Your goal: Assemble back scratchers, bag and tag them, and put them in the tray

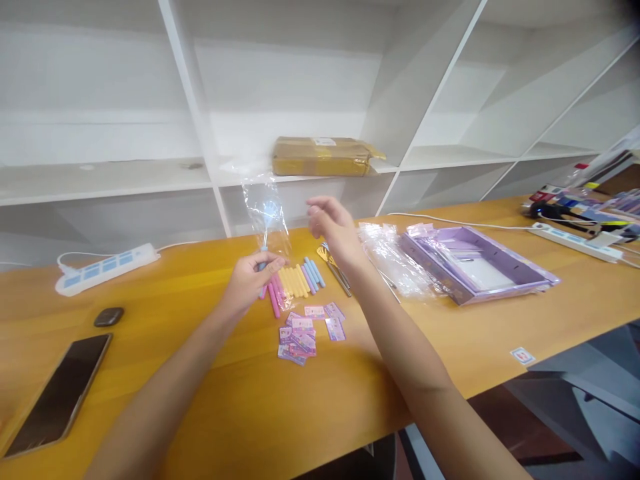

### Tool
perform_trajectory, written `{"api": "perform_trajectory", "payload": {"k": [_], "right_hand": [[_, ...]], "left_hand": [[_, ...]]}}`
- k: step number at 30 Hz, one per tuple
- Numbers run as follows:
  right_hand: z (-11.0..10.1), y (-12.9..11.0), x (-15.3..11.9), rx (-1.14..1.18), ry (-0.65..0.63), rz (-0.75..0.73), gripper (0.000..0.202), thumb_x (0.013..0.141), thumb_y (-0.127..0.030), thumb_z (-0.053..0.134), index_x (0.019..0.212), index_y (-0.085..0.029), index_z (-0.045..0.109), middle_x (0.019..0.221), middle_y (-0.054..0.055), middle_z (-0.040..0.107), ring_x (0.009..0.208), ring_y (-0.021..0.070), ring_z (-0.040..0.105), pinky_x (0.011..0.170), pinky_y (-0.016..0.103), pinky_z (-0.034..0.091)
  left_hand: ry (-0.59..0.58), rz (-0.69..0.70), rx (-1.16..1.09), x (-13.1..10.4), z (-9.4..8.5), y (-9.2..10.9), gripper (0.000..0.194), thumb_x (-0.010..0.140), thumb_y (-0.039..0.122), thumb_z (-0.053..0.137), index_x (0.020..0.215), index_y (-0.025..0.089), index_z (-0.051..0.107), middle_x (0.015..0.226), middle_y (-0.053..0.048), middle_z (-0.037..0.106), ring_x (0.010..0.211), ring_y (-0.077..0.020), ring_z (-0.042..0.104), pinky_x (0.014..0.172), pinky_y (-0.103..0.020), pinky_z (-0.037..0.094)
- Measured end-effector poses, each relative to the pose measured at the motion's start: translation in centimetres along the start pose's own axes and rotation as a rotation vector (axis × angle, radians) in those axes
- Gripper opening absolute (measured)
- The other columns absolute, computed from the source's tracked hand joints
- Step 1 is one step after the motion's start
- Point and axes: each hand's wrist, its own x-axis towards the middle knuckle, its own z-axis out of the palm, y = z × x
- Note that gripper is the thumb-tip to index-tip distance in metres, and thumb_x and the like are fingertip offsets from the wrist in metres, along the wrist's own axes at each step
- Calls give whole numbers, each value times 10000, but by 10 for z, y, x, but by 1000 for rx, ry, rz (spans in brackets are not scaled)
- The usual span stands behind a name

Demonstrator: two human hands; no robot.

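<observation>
My left hand (255,275) is closed on the blue handle of a light-blue stick with a broad round head (271,212) and a thin metal shaft. A clear plastic bag (254,193) surrounds the head and hangs down beside my fingers. Raised to the right of the bag, my right hand (333,223) has loosely bent fingers apart, with nothing visible in them. Below lie pink, yellow, purple and blue tubes (295,281) in a row. Metal rods with yellow claw-like heads (336,268) rest beside them. Several small purple-pink cards (303,333) are piled nearer me.
Clear plastic bags (387,257) lie beside an open purple box (480,293). A phone (60,393), a small dark case (109,317) and a power strip (107,269) sit on the left. Another power strip (575,242) is at right. A cardboard box (320,160) occupies the shelf.
</observation>
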Motion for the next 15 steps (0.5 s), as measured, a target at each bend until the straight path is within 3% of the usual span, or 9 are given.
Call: {"api": "perform_trajectory", "payload": {"k": [3, 5, 8, 10, 13, 15], "right_hand": [[17, 7, -7, -44, -354, 80, 308, 965, -487, 689, 1111, -215, 691, 1018, 53, 709, 937, 169, 653, 825, 306, 536], [29, 12, -13, -16, -449, 107, 342, 946, -528, 705, 1021, -195, 693, 977, 44, 702, 929, 172, 640, 858, 317, 531], [41, 17, -18, 16, -371, 114, 392, 904, -562, 754, 933, -179, 678, 883, 19, 667, 859, 162, 607, 839, 308, 514], [40, 17, -19, 35, -301, 92, 394, 897, -563, 768, 922, -181, 674, 882, 15, 660, 873, 165, 607, 865, 313, 514], [27, 12, -20, 142, -119, 31, 331, 929, -530, 750, 947, -211, 663, 971, 22, 665, 937, 168, 629, 920, 323, 531], [15, 11, -25, 246, 4, 18, 291, 961, -515, 716, 970, -235, 638, 996, 25, 659, 908, 161, 637, 862, 313, 553]], "left_hand": [[-27, -17, -81, -1, 1, -3, 390, 900, 575, 760, 977, 196, 806, 619, 16, 598, 460, -103, 444, 424, -255, 344], [-57, -11, -112, -3, 4, -2, 393, 884, 576, 782, 948, 189, 803, 560, 29, 562, 449, -110, 485, 434, -250, 367], [-87, 24, -133, -7, 8, 2, 377, 855, 559, 822, 882, 184, 805, 547, 40, 528, 434, -101, 494, 430, -235, 366], [-93, 67, -149, -9, 8, 6, 338, 833, 522, 855, 855, 187, 814, 686, 11, 606, 459, -83, 502, 435, -233, 381], [11, 175, -199, -5, 3, 8, 278, 811, 455, 887, 808, 186, 815, 962, -49, 686, 666, -109, 617, 575, -242, 494], [107, 191, -267, 1, -2, 3, 262, 814, 432, 888, 808, 183, 809, 939, -52, 695, 781, -141, 642, 686, -254, 525]]}}
